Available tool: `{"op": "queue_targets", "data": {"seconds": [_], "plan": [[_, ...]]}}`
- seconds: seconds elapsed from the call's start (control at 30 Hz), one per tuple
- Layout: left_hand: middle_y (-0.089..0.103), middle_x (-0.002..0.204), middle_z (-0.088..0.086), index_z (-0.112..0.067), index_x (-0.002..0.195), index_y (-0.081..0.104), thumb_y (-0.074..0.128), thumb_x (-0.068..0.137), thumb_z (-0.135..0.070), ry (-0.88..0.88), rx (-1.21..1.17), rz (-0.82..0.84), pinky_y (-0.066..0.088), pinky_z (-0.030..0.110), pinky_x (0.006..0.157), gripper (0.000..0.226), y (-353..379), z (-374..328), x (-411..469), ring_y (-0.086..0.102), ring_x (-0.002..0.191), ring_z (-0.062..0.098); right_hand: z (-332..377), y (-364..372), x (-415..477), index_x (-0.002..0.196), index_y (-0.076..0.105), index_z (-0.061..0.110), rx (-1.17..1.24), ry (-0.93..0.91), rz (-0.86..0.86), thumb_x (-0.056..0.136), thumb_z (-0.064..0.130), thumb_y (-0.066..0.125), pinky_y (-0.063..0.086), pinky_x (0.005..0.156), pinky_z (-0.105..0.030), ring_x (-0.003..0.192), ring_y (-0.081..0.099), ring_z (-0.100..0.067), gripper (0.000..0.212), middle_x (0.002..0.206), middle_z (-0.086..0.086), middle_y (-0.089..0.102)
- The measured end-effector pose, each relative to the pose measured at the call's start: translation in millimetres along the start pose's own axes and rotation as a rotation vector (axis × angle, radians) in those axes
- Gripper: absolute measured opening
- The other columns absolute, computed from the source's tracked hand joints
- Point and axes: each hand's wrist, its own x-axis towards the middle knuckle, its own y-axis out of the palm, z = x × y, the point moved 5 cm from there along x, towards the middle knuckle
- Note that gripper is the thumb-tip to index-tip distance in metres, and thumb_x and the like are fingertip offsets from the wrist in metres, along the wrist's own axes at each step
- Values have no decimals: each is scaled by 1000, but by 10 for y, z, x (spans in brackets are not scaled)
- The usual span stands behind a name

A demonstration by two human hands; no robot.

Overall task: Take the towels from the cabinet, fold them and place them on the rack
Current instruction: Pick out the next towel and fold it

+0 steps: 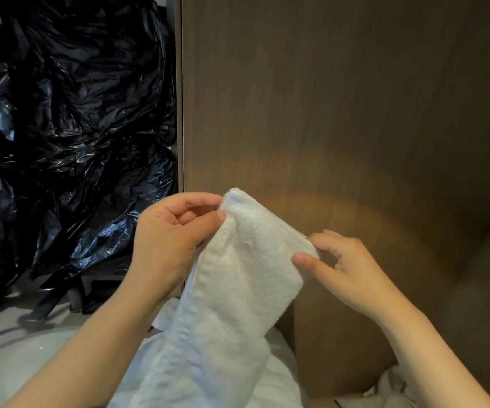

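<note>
White towel held up before the brown cabinet panel, left hand pinched its top corner, right hand pinched the opposite corner (thumb on front), black plastic bags left of the panel

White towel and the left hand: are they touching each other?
Touching. The head view shows the left hand pinching the upper corner of the white towel between thumb and fingers, with no gap.

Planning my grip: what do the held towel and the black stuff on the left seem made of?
White towel: likely cotton terry, matte; fuzzy pile, stitched hem. Black sheeting: thin glossy plastic, probably bags; sharp crinkles, bright glints.
</note>
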Motion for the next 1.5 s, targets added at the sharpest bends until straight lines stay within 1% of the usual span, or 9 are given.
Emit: {"op": "queue_targets", "data": {"seconds": [0.1, 0.17, 0.23, 0.57, 0.77, 0.97, 1.13, 1.27, 1.5], "plan": [[70, 76, 18, -17, 78, 78, 74, 74, 1, -67, -2, -21, 58, 26, 59, 19, -50, 21, 19, 66, 62, 18, 24, -22, -17, 68, 52, 21, -137, -99, -96, 96, 66, 35, 30, 95, -2, 78, 57, -17, 55, 65, 3, 56], [71, 75, 15, -17, 76, 78, 75, 68, -2, -108, -53, -15, 58, 25, 60, 17, -98, 8, -1, 67, 61, 17, 110, -82, -30, 64, 46, 20, -110, -171, -219, 98, 59, 41, 42, 69, -18, 64, 51, -15, 52, 59, 6, 46], [73, 74, 8, -19, 75, 79, 75, 58, -11, -131, -55, -1, 59, 23, 63, 19, -156, -16, -60, 68, 63, 14, 217, -140, -32, 62, 48, 16, 28, -189, -308, 96, 53, 49, 36, 51, -26, 56, 48, -18, 50, 58, 5, 45], [76, 89, 10, -9, 89, 77, 76, 61, -7, -331, -103, 5, 60, 25, 67, 29, -378, 167, -270, 74, 81, 17, 345, -75, 2, 57, 55, 28, 261, -70, -213, 92, 55, 55, 38, 48, -13, 53, 56, -15, 44, 55, 8, 54], [70, 84, 19, 2, 102, 69, 67, 84, 5, -583, 114, -91, 54, 30, 65, 18, -281, 1509, 85, 62, 76, 30, -652, 743, 43, 69, 50, 14, -319, 140, 132, 98, 51, 46, 32, 63, -34, 60, 51, -21, 48, 60, 2, 50], [65, 57, -4, -13, 83, 72, 70, 80, 0, -597, 288, -30, 45, 18, 49, 14, -174, 2515, 194, 55, 52, 10, -1370, 1274, -176, 85, 53, 19, -510, 310, 321, 103, 41, 42, 34, 92, -38, 87, 60, -25, 31, 84, 1, 60], [64, 60, -2, -20, 72, 70, 69, 79, -1, -534, 355, 25, 45, 25, 55, 20, -90, 2717, 332, 53, 55, 14, -1497, 1437, -50, 123, 60, 14, -270, 355, 366, 99, 44, 52, 40, 99, -42, 113, 56, -25, 39, 120, -6, 62], [68, 63, -3, -21, 64, 66, 70, 78, 6, -466, 268, 82, 46, 21, 51, 30, -41, 2727, 299, 58, 53, 5, -1354, 1626, 206, 137, 55, 10, 61, 314, 314, 99, 34, 56, 39, 106, -28, 126, 53, -19, 45, 137, -6, 58], [73, 75, -3, -16, 78, 67, 75, 79, -5, -450, 280, 67, 52, 19, 59, 14, -101, 2662, 239, 67, 66, 7, -1286, 1828, 328, 95, 69, 13, 279, 298, 261, 96, 26, 62, 39, 69, -19, 74, 54, 0, 15, 83, 10, 64]]}}
